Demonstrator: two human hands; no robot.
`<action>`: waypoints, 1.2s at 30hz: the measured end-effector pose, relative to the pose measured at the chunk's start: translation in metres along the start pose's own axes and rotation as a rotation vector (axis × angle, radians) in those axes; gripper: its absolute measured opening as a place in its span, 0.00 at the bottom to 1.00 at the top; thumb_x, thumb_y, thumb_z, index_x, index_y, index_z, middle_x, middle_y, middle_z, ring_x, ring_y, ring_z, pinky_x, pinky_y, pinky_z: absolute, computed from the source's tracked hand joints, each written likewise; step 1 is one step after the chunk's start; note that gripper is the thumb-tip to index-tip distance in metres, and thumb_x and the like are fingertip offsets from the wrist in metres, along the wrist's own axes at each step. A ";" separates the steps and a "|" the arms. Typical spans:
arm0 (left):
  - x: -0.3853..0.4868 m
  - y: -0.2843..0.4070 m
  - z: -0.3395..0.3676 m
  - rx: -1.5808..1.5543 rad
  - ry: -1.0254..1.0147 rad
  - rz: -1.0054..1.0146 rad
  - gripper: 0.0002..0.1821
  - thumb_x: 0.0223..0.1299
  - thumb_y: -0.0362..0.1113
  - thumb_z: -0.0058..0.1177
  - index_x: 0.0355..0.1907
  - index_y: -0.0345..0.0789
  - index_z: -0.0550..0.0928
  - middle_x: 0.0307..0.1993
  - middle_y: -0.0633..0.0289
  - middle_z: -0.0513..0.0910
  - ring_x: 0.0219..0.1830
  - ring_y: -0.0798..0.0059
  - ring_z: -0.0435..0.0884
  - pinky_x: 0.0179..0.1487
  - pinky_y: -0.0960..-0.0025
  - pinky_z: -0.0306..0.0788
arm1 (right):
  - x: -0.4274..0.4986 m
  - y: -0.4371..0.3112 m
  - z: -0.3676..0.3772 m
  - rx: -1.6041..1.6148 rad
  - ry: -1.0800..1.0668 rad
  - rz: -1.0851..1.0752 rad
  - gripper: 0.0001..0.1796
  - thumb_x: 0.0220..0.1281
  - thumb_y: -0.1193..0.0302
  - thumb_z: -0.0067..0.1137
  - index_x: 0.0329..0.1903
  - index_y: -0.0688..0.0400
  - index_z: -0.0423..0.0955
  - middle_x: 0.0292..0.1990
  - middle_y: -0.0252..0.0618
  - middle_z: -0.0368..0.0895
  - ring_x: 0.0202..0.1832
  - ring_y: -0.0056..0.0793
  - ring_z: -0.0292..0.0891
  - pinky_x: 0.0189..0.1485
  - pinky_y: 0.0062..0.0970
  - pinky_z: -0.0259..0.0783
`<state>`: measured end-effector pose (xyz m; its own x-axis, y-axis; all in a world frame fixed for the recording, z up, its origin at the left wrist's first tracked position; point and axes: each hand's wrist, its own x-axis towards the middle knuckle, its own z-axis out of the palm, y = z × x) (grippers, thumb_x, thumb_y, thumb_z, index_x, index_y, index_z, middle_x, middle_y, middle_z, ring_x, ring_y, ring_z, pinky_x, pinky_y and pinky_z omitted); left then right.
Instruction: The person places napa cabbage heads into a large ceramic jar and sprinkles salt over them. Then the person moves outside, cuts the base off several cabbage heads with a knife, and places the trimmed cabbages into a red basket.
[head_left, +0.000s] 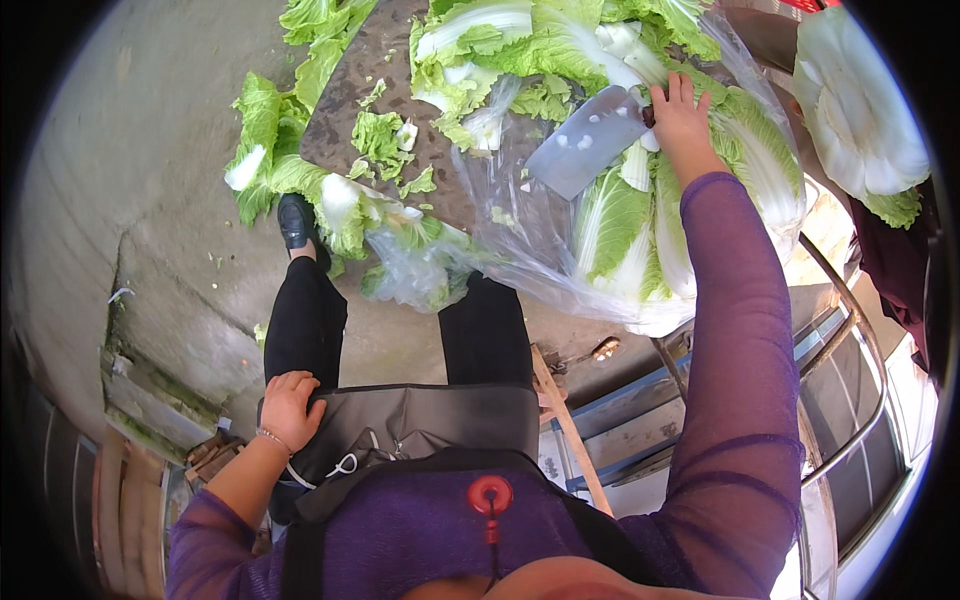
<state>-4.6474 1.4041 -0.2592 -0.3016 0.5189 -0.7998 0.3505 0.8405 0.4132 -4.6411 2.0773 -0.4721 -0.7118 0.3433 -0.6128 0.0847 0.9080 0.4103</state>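
My right hand (681, 120) lies over the dark handle of a cleaver (585, 142), most of which the hand hides. Whether it grips the handle cannot be told, as the fingers reach out straight past it. The blade points to the lower left, with white bits stuck on it. Beneath and around it are whole napa cabbages (615, 225) in a clear plastic bag (525, 232). Loose cabbage leaves (517, 37) lie ahead of the hand. My left hand (292, 409) rests on the grey-brown apron (427, 420) over my lap, holding nothing.
Cabbage scraps (381, 139) dot the dark board (442, 180), and leaves hang over its edge. At the right, another person's dark sleeve (761, 37) is beside a large napa cabbage (859, 105). A metal chair frame (862, 315) stands on my right; concrete floor (172, 165) lies left.
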 end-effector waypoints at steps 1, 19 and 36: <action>-0.003 0.000 -0.001 -0.006 0.006 -0.009 0.14 0.51 0.36 0.62 0.42 0.35 0.83 0.46 0.57 0.83 0.52 0.57 0.79 0.59 0.57 0.69 | 0.001 -0.001 0.002 -0.031 0.010 -0.019 0.20 0.67 0.71 0.47 0.61 0.51 0.69 0.75 0.46 0.53 0.79 0.44 0.42 0.74 0.63 0.44; -0.006 -0.012 0.013 0.079 0.084 -0.044 0.11 0.52 0.39 0.59 0.37 0.37 0.83 0.39 0.58 0.82 0.47 0.56 0.79 0.54 0.57 0.70 | -0.222 0.003 -0.077 0.310 -0.077 -0.332 0.19 0.59 0.55 0.61 0.38 0.58 0.73 0.35 0.43 0.79 0.30 0.44 0.80 0.40 0.38 0.76; 0.252 0.359 -0.028 0.088 0.420 0.903 0.13 0.55 0.34 0.62 0.44 0.37 0.83 0.52 0.57 0.82 0.56 0.54 0.77 0.61 0.54 0.68 | -0.568 -0.122 -0.016 2.475 0.386 1.014 0.16 0.72 0.60 0.56 0.48 0.59 0.65 0.53 0.43 0.70 0.18 0.19 0.69 0.21 0.17 0.65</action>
<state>-4.6226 1.8411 -0.3003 -0.1729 0.9847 0.0232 0.6618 0.0987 0.7432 -4.2583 1.7678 -0.1639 -0.0448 0.7518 -0.6578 0.2059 -0.6374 -0.7425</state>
